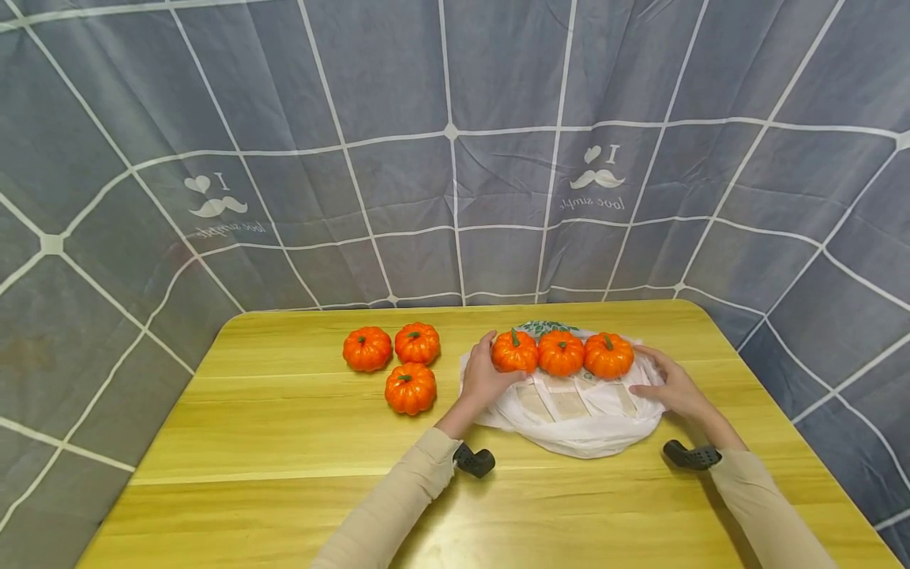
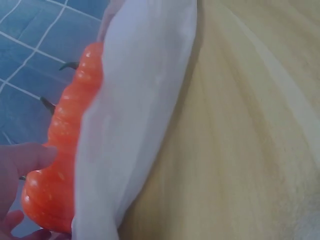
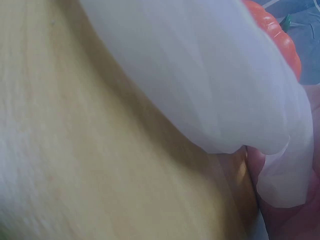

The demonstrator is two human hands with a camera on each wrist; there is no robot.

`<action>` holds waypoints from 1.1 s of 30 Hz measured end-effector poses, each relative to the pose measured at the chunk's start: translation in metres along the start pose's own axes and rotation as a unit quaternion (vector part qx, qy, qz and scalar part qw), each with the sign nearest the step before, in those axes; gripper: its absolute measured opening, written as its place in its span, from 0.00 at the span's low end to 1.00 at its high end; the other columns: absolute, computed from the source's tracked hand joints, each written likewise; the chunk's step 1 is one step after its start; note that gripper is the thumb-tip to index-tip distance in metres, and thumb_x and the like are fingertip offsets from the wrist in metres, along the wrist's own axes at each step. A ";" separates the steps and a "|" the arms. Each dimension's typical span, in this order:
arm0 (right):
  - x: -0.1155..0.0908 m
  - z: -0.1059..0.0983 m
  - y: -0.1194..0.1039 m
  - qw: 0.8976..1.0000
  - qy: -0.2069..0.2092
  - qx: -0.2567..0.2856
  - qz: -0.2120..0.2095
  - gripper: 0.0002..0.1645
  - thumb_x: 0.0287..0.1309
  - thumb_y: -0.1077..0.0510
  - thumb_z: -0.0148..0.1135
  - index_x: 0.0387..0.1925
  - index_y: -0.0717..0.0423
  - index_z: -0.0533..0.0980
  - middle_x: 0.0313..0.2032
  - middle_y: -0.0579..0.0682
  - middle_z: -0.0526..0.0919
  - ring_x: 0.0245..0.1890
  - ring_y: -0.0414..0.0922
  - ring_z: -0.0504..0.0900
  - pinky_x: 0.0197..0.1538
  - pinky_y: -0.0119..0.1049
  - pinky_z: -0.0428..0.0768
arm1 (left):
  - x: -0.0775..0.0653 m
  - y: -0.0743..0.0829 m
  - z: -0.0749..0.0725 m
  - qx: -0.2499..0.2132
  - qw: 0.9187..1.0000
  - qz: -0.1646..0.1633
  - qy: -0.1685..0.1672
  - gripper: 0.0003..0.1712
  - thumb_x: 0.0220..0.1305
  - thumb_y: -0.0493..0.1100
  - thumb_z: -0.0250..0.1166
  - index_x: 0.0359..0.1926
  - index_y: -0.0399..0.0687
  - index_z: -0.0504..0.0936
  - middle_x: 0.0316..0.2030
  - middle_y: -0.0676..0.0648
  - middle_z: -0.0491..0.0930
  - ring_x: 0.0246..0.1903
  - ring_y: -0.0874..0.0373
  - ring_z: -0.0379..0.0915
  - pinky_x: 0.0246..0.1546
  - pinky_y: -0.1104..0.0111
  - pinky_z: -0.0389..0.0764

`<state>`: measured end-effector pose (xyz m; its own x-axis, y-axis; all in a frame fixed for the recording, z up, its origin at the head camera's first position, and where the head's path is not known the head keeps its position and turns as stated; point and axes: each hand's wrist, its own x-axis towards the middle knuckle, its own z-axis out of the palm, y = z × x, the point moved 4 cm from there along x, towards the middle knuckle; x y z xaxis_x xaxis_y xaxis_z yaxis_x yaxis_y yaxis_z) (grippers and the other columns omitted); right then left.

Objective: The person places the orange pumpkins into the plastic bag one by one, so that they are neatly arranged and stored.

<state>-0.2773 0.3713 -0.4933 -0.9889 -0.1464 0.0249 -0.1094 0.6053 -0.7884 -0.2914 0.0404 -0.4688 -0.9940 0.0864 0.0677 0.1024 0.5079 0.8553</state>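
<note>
Three small glossy orange pumpkins stand in a row on a crumpled white plastic bag (image 1: 586, 435). At the row's left end, my left hand (image 1: 486, 379) grips the left pumpkin (image 1: 515, 351), thumb in front and fingers curving around its far side. The left wrist view shows that thumb (image 2: 35, 156) against the orange skin. Beside it are the middle pumpkin (image 1: 561, 353) and the right pumpkin (image 1: 609, 356). My right hand (image 1: 678, 389) is at the bag's right edge, fingers and thumb spread apart near the right pumpkin. White plastic partly covers that hand in the right wrist view.
Left of the bag on the wooden table (image 1: 284, 442) sit three more pumpkins: one at left (image 1: 367, 349), one behind (image 1: 417, 344) and one in front (image 1: 411, 389). A grey curtain (image 1: 398, 190) with white lines hangs behind the table and along its sides.
</note>
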 end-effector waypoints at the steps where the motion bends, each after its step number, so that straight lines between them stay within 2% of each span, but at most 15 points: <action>1: 0.000 0.000 0.000 1.000 -0.001 0.001 0.001 0.48 0.49 0.64 0.69 0.69 0.66 0.57 0.68 0.75 0.54 0.66 0.74 0.52 0.63 0.72 0.54 | 0.000 0.001 -0.001 0.002 1.000 0.000 -0.002 0.50 0.46 0.46 0.76 0.69 0.43 0.61 0.62 0.38 0.69 0.61 0.44 0.67 0.63 0.51 0.68; 7: 0.000 0.001 0.001 1.000 -0.001 0.003 -0.001 0.48 0.49 0.64 0.70 0.69 0.67 0.57 0.68 0.75 0.54 0.67 0.74 0.52 0.63 0.72 0.53 | -0.007 0.006 -0.006 -0.007 1.000 0.004 -0.008 0.48 0.48 0.45 0.75 0.69 0.42 0.62 0.63 0.36 0.68 0.62 0.42 0.65 0.63 0.49 0.67; 16: -0.001 0.000 -0.002 1.000 0.001 0.000 -0.001 0.47 0.49 0.64 0.69 0.68 0.68 0.57 0.67 0.76 0.55 0.66 0.74 0.52 0.63 0.72 0.53 | -0.019 0.020 -0.023 -0.052 0.997 0.052 -0.007 0.44 0.52 0.41 0.72 0.69 0.44 0.63 0.66 0.39 0.65 0.60 0.41 0.65 0.60 0.48 0.69; 21: -0.001 0.000 -0.002 1.000 0.001 0.002 -0.003 0.47 0.49 0.64 0.69 0.68 0.68 0.57 0.67 0.76 0.55 0.66 0.73 0.53 0.63 0.72 0.54 | -0.030 0.028 -0.040 -0.066 0.994 0.083 0.009 0.41 0.53 0.39 0.71 0.67 0.44 0.65 0.64 0.39 0.67 0.59 0.41 0.66 0.59 0.50 0.71; 26: -0.002 0.001 0.000 1.000 0.000 0.006 -0.007 0.47 0.49 0.65 0.69 0.68 0.68 0.56 0.67 0.76 0.55 0.66 0.73 0.53 0.62 0.72 0.54 | -0.044 0.032 -0.061 -0.085 0.992 0.091 0.024 0.39 0.53 0.37 0.71 0.66 0.44 0.66 0.63 0.39 0.68 0.60 0.41 0.66 0.62 0.51 0.69; 33: -0.001 0.000 0.000 1.000 -0.001 0.006 -0.022 0.47 0.49 0.65 0.69 0.68 0.70 0.57 0.67 0.76 0.55 0.66 0.73 0.53 0.62 0.72 0.54 | -0.056 0.025 -0.093 -0.098 0.986 0.104 0.084 0.36 0.53 0.36 0.71 0.63 0.43 0.69 0.59 0.39 0.71 0.58 0.43 0.67 0.61 0.50 0.70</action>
<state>-0.2767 0.3714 -0.4934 -0.9830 -0.1743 0.0577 -0.1510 0.5889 -0.7940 -0.2373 -0.0312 -0.4035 -0.9464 0.0203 0.3223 0.3118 0.3181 0.8953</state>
